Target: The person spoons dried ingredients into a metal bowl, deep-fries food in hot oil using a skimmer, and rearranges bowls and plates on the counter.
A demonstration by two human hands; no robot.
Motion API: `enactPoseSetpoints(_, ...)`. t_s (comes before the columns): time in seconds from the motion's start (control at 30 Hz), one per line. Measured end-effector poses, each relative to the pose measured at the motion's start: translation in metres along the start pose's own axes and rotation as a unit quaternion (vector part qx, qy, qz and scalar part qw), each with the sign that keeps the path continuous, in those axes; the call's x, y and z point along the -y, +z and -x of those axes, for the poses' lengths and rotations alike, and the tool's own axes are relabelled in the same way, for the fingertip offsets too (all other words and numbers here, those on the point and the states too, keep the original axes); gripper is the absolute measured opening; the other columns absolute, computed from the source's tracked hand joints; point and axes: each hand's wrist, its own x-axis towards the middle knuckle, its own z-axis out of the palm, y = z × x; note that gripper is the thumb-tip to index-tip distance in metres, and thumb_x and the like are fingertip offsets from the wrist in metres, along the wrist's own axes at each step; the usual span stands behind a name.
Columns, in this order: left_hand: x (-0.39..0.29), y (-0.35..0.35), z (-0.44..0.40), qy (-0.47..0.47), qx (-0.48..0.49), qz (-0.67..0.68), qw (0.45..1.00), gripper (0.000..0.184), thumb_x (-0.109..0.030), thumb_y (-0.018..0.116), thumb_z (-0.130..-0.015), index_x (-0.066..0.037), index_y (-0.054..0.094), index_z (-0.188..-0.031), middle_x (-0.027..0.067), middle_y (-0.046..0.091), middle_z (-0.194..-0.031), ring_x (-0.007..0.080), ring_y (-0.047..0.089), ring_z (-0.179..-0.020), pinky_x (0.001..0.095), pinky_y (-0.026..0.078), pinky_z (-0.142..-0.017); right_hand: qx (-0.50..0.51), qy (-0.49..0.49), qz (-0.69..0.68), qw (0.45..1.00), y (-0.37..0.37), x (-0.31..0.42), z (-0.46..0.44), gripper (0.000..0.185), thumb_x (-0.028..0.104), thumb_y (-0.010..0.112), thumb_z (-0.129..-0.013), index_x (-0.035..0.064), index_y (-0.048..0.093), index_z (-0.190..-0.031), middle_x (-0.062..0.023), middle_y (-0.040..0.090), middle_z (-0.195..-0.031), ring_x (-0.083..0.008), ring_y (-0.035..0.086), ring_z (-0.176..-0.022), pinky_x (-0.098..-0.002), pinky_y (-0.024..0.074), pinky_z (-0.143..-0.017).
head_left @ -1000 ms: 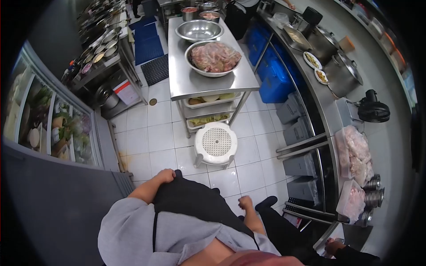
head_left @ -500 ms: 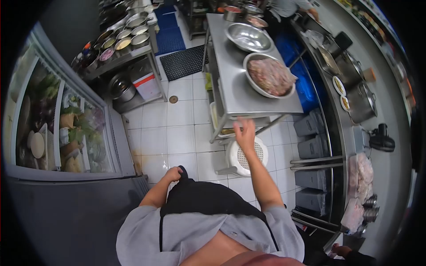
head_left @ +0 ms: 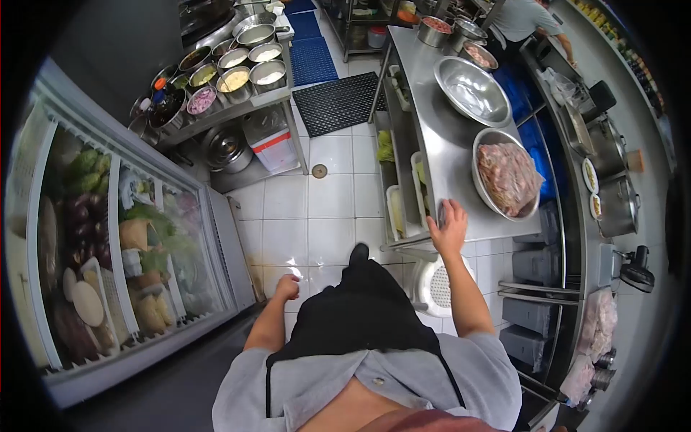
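My right hand (head_left: 449,227) is spread at the near left corner of the steel table (head_left: 453,162), its fingertips over or on the top; contact is hard to tell. Nothing shows in it. To its upper right, a steel bowl (head_left: 476,173) holds a mound of raw meat (head_left: 509,178). Behind that bowl stands a wide empty steel bowl (head_left: 471,90). My left hand (head_left: 288,287) hangs low over the floor tiles beside my black apron (head_left: 367,309), fingers curled and nothing visible in them. Under my right forearm is a white plastic stool (head_left: 440,286).
At the left, a glass-fronted fridge (head_left: 205,216) holds vegetables. Small pans of ingredients (head_left: 234,81) fill a counter at the upper left. Black mats (head_left: 337,103) lie on the floor. Large pots (head_left: 617,205) line the right counter. Another person (head_left: 520,20) works at the upper right.
The view has shifted left and closer to the table. My right hand has risen from low down to the table corner and spread open. My left hand has stayed low and curled.
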Motion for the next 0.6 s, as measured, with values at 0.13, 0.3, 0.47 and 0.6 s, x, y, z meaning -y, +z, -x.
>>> enactPoseSetpoints(0.13,-0.064,0.007,-0.035,0.032,0.097,-0.016,0.995,0.044,0.006,0.052,-0.078,-0.006,0.064,-0.119,0.0148,0.068,-0.074,0.0235,0.068,-0.057,0.0373,0.056,-0.047,0.013,-0.005,0.009,1.0,0.0,0.003,-0.003,0.064,0.024,0.079,-0.072,0.0068,0.054,-0.129,-0.0188,0.05,-0.131,-0.0409,0.045,-0.123,-0.0499,0.037,-0.103)
enactPoseSetpoints(0.3,-0.177,-0.014,-0.065,0.06,0.148,-0.159,0.974,0.037,-0.005,0.055,-0.084,-0.01,0.064,-0.119,0.0126,0.069,-0.072,0.0206,0.067,-0.056,0.0336,0.054,-0.048,0.062,0.028,0.007,0.998,-0.011,0.01,-0.013,0.06,0.02,0.076,-0.074,0.0048,0.054,-0.128,-0.0221,0.049,-0.131,-0.044,0.044,-0.124,-0.0516,0.0353,-0.105)
enactPoseSetpoints(0.47,-0.28,-0.051,-0.103,0.184,0.158,-0.235,0.941,0.034,-0.007,0.062,-0.078,-0.009,0.07,-0.111,0.0129,0.071,-0.085,0.0216,0.068,-0.064,0.0356,0.056,-0.063,0.097,0.058,0.014,0.994,-0.008,0.007,-0.018,0.058,0.019,0.075,-0.075,0.0045,0.053,-0.127,-0.0239,0.046,-0.133,-0.046,0.041,-0.126,-0.0536,0.0335,-0.105)
enactPoseSetpoints(0.6,-0.377,-0.078,-0.108,0.269,0.126,-0.286,0.911,0.041,-0.002,0.068,-0.069,-0.009,0.07,-0.11,0.0136,0.07,-0.095,0.0243,0.068,-0.089,0.035,0.055,-0.079,0.125,0.049,-0.003,0.991,0.0,-0.002,-0.035,0.053,0.013,0.071,-0.072,0.0062,0.055,-0.122,-0.0212,0.048,-0.123,-0.0431,0.044,-0.119,-0.0545,0.0358,-0.102)
